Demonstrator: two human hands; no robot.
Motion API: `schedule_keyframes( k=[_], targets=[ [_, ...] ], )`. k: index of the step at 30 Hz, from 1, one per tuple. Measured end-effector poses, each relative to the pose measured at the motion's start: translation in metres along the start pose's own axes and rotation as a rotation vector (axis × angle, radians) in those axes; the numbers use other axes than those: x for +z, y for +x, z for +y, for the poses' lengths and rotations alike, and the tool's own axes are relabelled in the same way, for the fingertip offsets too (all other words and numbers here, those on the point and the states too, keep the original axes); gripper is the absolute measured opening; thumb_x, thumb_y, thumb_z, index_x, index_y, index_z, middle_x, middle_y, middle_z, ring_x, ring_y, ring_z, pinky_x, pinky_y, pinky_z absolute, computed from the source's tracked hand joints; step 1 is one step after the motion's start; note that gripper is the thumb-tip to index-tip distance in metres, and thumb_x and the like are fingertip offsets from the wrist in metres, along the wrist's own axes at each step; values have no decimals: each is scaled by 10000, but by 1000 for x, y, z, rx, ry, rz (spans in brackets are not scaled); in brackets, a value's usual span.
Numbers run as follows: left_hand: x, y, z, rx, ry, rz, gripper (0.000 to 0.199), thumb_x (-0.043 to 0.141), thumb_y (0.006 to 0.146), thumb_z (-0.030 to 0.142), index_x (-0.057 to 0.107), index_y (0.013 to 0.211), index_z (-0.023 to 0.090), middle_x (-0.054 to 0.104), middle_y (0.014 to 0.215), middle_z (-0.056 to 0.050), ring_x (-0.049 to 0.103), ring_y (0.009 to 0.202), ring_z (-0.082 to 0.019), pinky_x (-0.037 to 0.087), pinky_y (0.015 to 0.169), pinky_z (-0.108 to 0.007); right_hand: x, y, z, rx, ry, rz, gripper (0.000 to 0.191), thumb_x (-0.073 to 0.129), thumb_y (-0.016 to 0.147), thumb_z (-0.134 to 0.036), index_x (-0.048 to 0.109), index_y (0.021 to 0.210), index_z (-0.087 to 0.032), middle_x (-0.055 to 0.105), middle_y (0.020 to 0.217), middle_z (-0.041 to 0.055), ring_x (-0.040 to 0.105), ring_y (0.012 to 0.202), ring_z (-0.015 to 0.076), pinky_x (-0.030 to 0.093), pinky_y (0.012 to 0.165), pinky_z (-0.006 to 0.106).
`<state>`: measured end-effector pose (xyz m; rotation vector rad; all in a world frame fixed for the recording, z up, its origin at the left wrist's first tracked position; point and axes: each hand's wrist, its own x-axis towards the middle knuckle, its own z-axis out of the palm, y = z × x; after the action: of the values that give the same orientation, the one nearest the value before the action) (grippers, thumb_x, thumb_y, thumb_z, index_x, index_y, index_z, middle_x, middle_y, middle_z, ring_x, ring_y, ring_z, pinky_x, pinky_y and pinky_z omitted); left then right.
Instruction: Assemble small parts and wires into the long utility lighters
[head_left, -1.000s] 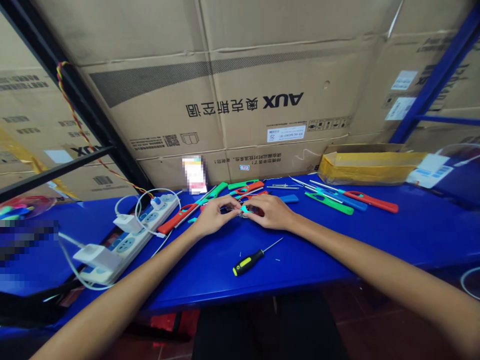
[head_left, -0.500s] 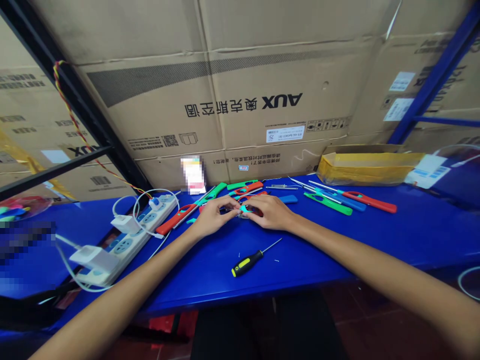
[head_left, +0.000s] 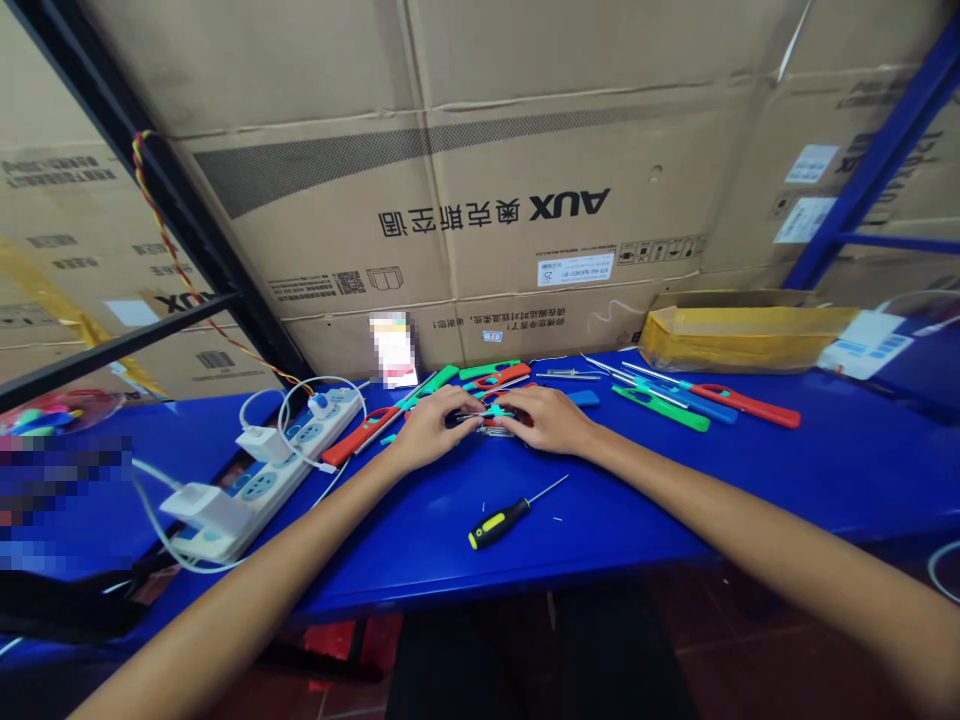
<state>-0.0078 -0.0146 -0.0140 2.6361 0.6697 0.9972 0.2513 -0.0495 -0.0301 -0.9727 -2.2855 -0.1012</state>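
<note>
My left hand (head_left: 439,425) and my right hand (head_left: 551,420) meet over the blue table (head_left: 420,530), fingers bent around a small teal part (head_left: 496,410) between them. Thin metal pieces show under and beside the part; their exact shape is too small to tell. Behind and beside my hands lie red and green lighter-like tools, among them a red one (head_left: 364,433) at the left and a green one (head_left: 660,408) at the right. A black and yellow screwdriver (head_left: 501,522) rests on the table nearer to me, with tiny pins around it.
A white power strip (head_left: 289,465) with plugs and cables runs along the left. Cardboard (head_left: 480,150) stands behind the table. A yellow-taped box (head_left: 742,335) sits at the back right, and a lit, blurred screen (head_left: 394,350) leans at the back.
The teal part between my fingers has turned and shows flatter, with more thin metal visible. The whole view has shifted slightly, moving the table's things a little to the right.
</note>
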Motion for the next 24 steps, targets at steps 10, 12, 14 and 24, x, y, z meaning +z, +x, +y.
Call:
schedule_keyframes(
  k=[10, 12, 14, 24],
  targets=[
    [-8, 2, 4, 112, 160, -1, 134, 651, 1050, 296, 694, 1153, 221, 726, 1075, -71, 663, 1035, -254, 552, 920, -430, 1, 0, 5, 30, 5, -23, 261, 630, 1067, -323, 757, 1261, -203, 813, 1208, 103, 774, 1090, 274, 612, 935, 418],
    [-7, 2, 3, 114, 192, -22, 146, 647, 1049, 298, 688, 1163, 216, 719, 1086, -74, 655, 1025, -255, 550, 917, -434, 1, 0, 5, 20, -1, -10, 253, 635, 1062, -327, 761, 1241, -200, 815, 1188, 104, 774, 1084, 270, 611, 938, 414],
    [-7, 2, 2, 111, 222, -36, 154, 644, 1047, 297, 681, 1170, 211, 713, 1103, -79, 648, 1027, -259, 550, 925, -443, 2, 0, 5, 10, -3, 3, 252, 636, 1061, -332, 761, 1234, -197, 815, 1182, 106, 772, 1088, 269, 608, 944, 411],
    [-11, 2, -1, 98, 264, -52, 195, 539, 1093, 301, 682, 1186, 208, 705, 1124, -105, 651, 1048, -263, 558, 933, -450, 0, 1, 5, 42, 42, 4, 267, 668, 1048, -345, 739, 1265, -207, 809, 1177, 97, 764, 1059, 255, 605, 917, 387]
  ],
)
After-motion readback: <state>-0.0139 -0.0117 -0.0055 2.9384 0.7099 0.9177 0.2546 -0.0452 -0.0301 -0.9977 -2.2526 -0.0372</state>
